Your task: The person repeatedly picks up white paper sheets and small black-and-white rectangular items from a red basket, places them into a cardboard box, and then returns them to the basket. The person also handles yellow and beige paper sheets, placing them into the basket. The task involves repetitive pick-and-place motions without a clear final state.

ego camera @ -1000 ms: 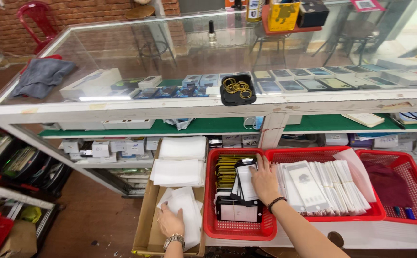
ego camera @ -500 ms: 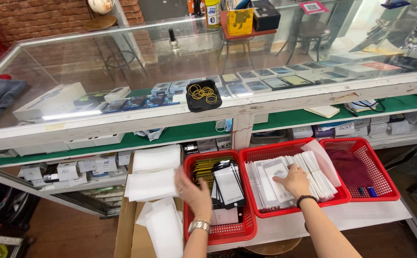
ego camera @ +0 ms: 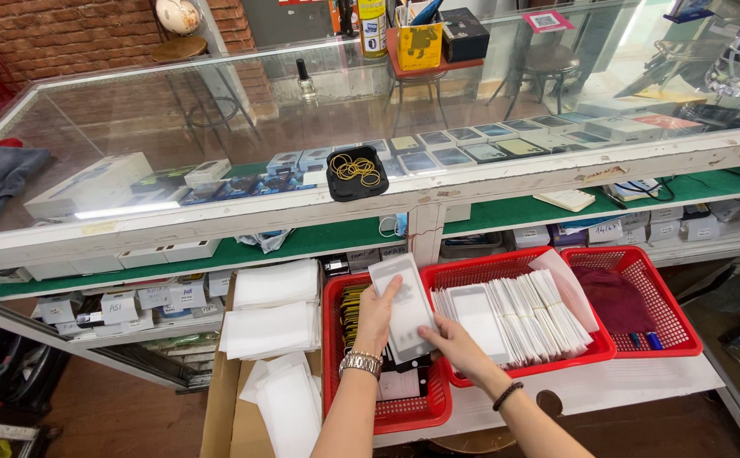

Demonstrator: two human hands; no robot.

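Note:
My left hand (ego camera: 376, 315) holds a clear plastic sleeve with a pale card inside (ego camera: 402, 298), lifted above the left red basket (ego camera: 387, 413). My right hand (ego camera: 459, 343) grips the sleeve's lower right edge. A metal watch sits on my left wrist and a dark bead bracelet on my right. The left basket holds dark and yellow packets. The middle red basket (ego camera: 595, 346) is packed with upright white sleeves (ego camera: 514, 309).
A third red basket (ego camera: 671, 314) at the right holds a maroon cloth. A cardboard box (ego camera: 217, 416) with white sheets stands at the left. Above is a glass display counter (ego camera: 243, 127) with a black tray of rubber bands (ego camera: 356, 172). Green shelves carry small boxes.
My left hand rose from the left basket and now holds a clear sleeve up. My right hand left the middle basket's white sleeves and came over to grip it too.

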